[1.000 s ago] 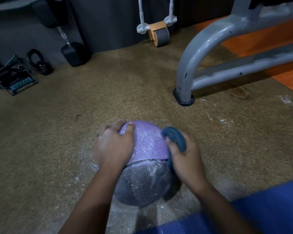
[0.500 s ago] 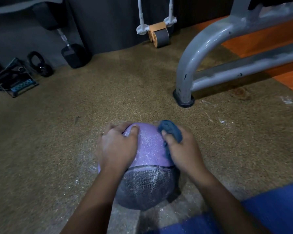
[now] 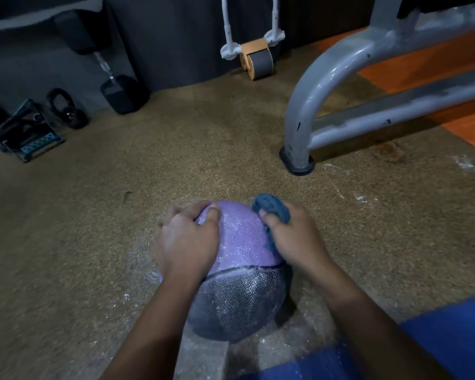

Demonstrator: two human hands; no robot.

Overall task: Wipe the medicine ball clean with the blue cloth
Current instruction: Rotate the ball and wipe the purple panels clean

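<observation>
A textured medicine ball (image 3: 240,253), purple on top and dark grey below, rests on the speckled brown floor in front of me. My left hand (image 3: 187,242) presses flat on the ball's upper left side, fingers curled over the top. My right hand (image 3: 294,237) grips a bunched blue cloth (image 3: 272,208) against the ball's upper right side. Part of the cloth hangs down between my palm and the ball.
A grey steel machine frame (image 3: 313,86) stands on a rubber foot (image 3: 296,161) at the right. A dumbbell (image 3: 121,91), a kettlebell (image 3: 66,111) and an ab roller (image 3: 255,60) lie along the dark back wall. White dust marks the floor around the ball.
My right hand has slid the cloth up and leftward over the ball's upper right side. My left hand has held its place on the ball.
</observation>
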